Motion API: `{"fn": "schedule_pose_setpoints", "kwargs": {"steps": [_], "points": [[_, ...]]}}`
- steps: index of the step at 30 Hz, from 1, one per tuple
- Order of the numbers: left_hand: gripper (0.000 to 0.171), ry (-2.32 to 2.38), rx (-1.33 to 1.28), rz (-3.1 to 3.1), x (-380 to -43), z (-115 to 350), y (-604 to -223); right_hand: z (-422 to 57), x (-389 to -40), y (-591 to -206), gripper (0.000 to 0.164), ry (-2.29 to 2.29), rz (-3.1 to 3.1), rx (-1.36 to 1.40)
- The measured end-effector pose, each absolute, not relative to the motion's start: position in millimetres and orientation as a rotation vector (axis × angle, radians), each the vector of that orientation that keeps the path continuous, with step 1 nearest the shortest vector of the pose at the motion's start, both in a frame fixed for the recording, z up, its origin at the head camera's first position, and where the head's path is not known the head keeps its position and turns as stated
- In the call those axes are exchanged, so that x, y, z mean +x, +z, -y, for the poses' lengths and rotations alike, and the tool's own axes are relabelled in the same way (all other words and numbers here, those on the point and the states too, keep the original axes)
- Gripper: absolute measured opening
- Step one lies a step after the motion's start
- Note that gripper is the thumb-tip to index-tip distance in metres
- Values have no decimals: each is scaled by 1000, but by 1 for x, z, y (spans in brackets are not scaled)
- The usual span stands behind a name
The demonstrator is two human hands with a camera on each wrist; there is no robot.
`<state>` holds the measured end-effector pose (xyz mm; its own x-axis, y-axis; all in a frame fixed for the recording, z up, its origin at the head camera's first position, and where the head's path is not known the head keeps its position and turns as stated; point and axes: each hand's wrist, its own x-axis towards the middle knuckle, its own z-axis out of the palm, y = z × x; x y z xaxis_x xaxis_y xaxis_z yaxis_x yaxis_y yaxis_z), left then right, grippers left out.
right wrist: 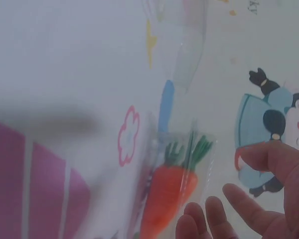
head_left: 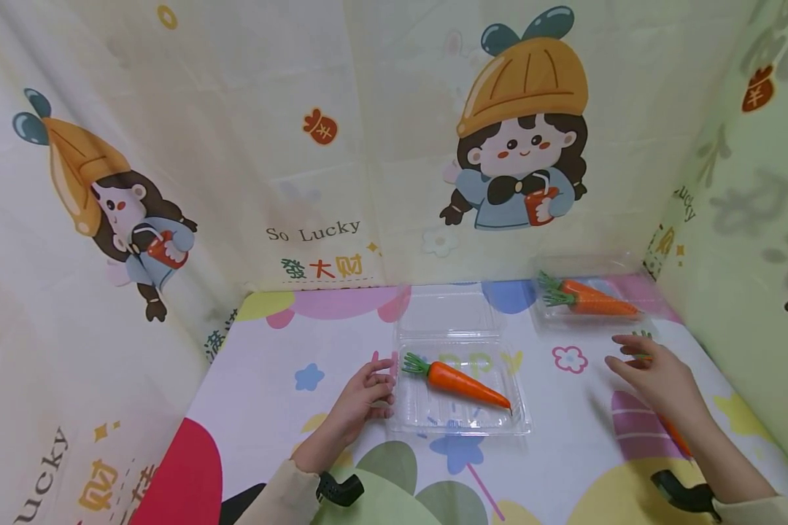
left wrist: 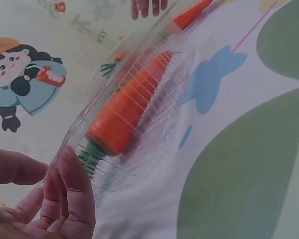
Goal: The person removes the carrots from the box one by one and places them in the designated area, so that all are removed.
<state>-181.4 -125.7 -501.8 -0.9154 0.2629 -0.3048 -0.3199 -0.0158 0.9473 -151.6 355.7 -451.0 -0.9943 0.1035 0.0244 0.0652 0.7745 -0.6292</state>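
In the head view a clear plastic clamshell box [head_left: 462, 424] lies with its lid folded back, and one orange carrot [head_left: 466, 383] with green leaves rests in it. My left hand [head_left: 361, 401] is at the box's left edge; the left wrist view shows thumb and finger [left wrist: 75, 172] pinching the rim. On the right, my right hand [head_left: 657, 375] hovers over the table, fingers spread apart and holding nothing. Beneath it lies another carrot [head_left: 675, 436], mostly hidden by the hand and forearm.
At the back right stands a second clear plastic box [head_left: 545, 317] with two carrots [head_left: 594, 302] in it. A patterned cloth [head_left: 256, 394] covers the table. Printed curtains [head_left: 400, 146] hang behind it and along both sides.
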Motion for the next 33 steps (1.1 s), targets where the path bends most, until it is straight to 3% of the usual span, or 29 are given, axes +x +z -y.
{"fn": "schedule_pose_setpoints", "kwargs": {"steps": [33], "points": [[52,2010,-69,-1873,-179,123,-503,-248,-160,-437,49,1198,2883,64]]}}
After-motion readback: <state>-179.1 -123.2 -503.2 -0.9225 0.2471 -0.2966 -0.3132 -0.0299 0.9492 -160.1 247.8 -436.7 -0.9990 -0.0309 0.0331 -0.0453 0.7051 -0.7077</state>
